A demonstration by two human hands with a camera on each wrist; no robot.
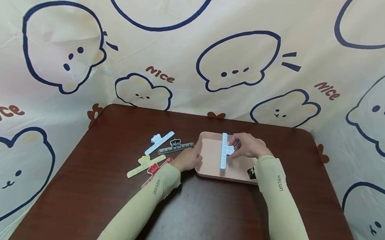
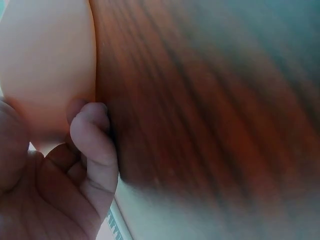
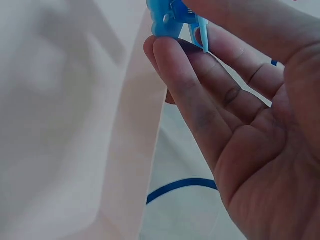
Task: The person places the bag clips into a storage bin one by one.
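My right hand (image 1: 249, 145) pinches a light blue ruler clip (image 1: 224, 152) by its clip part, above the pink tray (image 1: 210, 163). The ruler strip points away from me. In the right wrist view, the thumb and fingertips are at the blue clip part (image 3: 166, 19), close to the tray wall (image 3: 132, 120). My left hand (image 1: 188, 159) grips the left edge of the tray. Its fingers curl at the tray's rim in the left wrist view, where the tray (image 2: 47, 60) fills the upper left. A black item (image 1: 251, 173) inside the tray is partly hidden by my right wrist.
Left of the tray, several ruler clips lie on the brown table (image 1: 205, 215): a blue one (image 1: 159, 143), a black one (image 1: 176, 147), a yellow one (image 1: 146, 166) and a red one (image 1: 153, 169), partly covered by my left arm. A printed curtain (image 1: 183, 59) surrounds the table.
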